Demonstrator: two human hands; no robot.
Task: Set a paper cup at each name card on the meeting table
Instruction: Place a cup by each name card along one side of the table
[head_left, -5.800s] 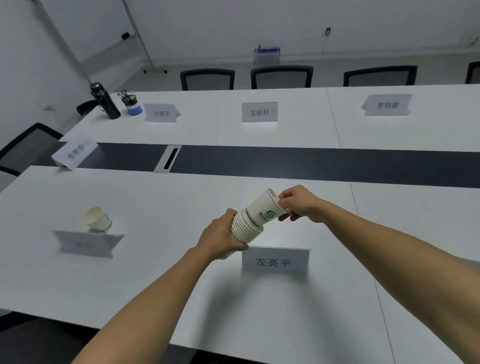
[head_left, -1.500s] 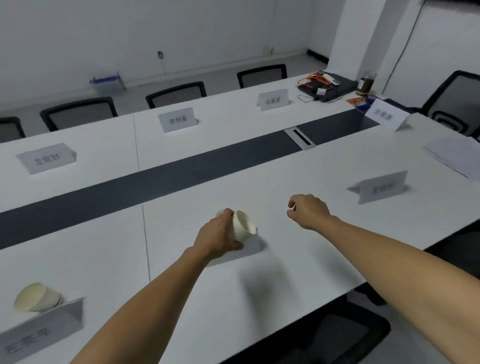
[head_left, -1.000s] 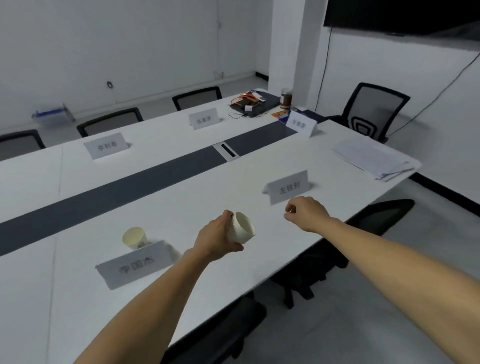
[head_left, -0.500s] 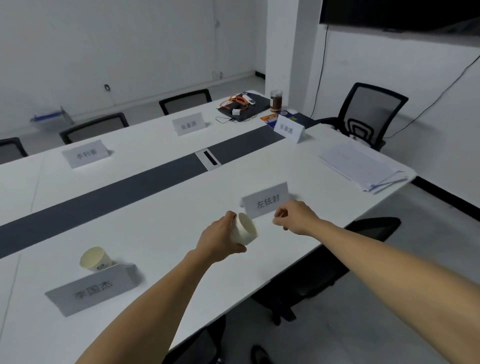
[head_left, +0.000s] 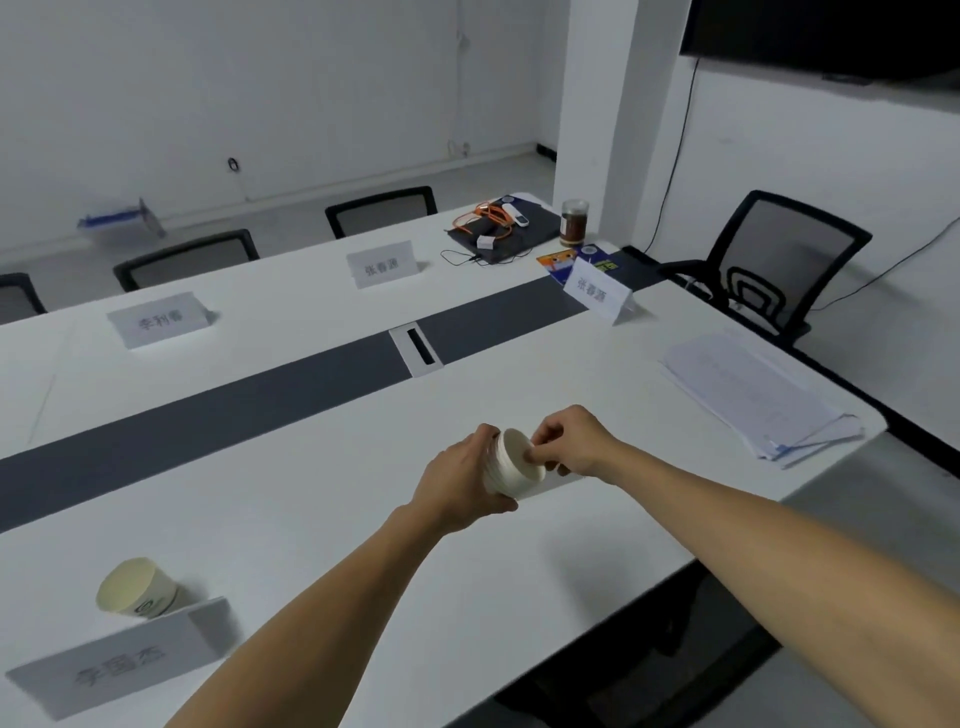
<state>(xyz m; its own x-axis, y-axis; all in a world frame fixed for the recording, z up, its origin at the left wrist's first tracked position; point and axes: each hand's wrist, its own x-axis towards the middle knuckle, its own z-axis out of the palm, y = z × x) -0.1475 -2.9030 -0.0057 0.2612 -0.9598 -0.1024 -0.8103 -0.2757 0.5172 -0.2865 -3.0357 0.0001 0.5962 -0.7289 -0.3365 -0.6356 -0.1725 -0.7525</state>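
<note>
My left hand (head_left: 460, 480) grips a stack of white paper cups (head_left: 511, 465), held on its side with the mouth facing right. My right hand (head_left: 571, 441) pinches the rim of the outermost cup. Both hands hover over the near half of the white meeting table (head_left: 332, 519). The name card beneath them is mostly hidden; only a pale edge (head_left: 558, 486) shows. One paper cup (head_left: 136, 590) stands behind the name card (head_left: 111, 662) at the bottom left. More name cards stand at the far side (head_left: 158, 318), (head_left: 383, 263) and at the table's right end (head_left: 597, 291).
A stack of papers (head_left: 753, 395) lies at the table's right end. A laptop with orange cables (head_left: 493, 226) and a jar (head_left: 574, 222) sit at the far right corner. Black chairs (head_left: 769, 265) line the far side and the right end. A dark strip (head_left: 260, 410) runs along the middle.
I have moved right along the table, past the card with the standing cup. My right hand came from apart to the stack's mouth and now pinches the top cup's rim.
</note>
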